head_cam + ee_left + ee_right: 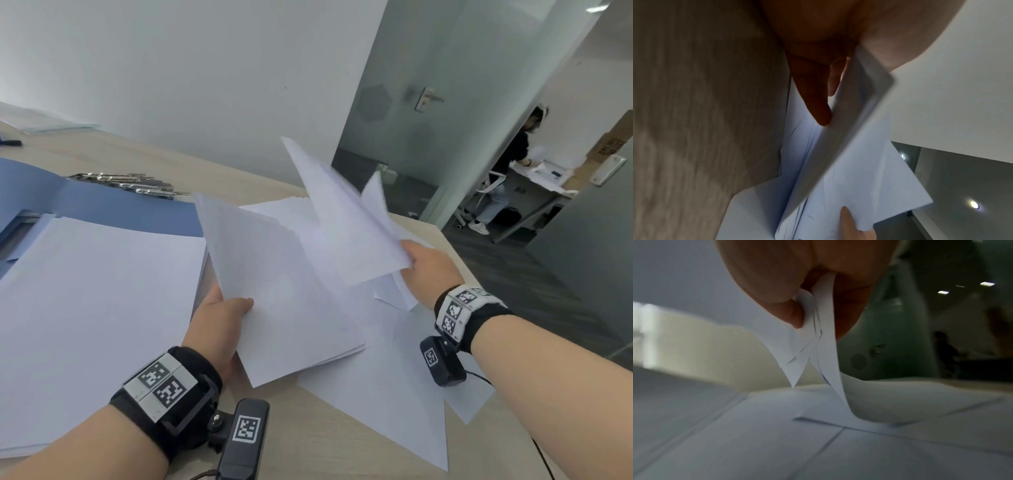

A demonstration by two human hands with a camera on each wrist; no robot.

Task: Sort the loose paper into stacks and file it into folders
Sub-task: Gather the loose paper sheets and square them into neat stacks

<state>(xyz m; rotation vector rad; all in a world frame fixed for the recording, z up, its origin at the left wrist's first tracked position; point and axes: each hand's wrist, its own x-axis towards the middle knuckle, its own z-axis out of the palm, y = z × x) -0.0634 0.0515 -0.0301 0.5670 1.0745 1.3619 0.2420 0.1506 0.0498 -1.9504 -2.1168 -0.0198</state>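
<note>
My left hand (219,318) grips a stack of white sheets (274,291) by its left edge, thumb on top, lifted off the table; in the left wrist view my fingers (818,104) lie under that stack (851,146). My right hand (424,270) pinches a few white sheets (346,219) by a corner and holds them tilted upward above the loose paper (387,383) spread on the table. The right wrist view shows these sheets (822,331) squeezed between thumb and fingers. A large neat stack (92,308) lies at the left on an open blue folder (120,202).
Metal binder clips (130,183) lie behind the blue folder on the wooden table (308,442). The table's right edge (455,253) drops to a grey carpet. A glass door stands beyond, and a person (503,171) sits at a far desk.
</note>
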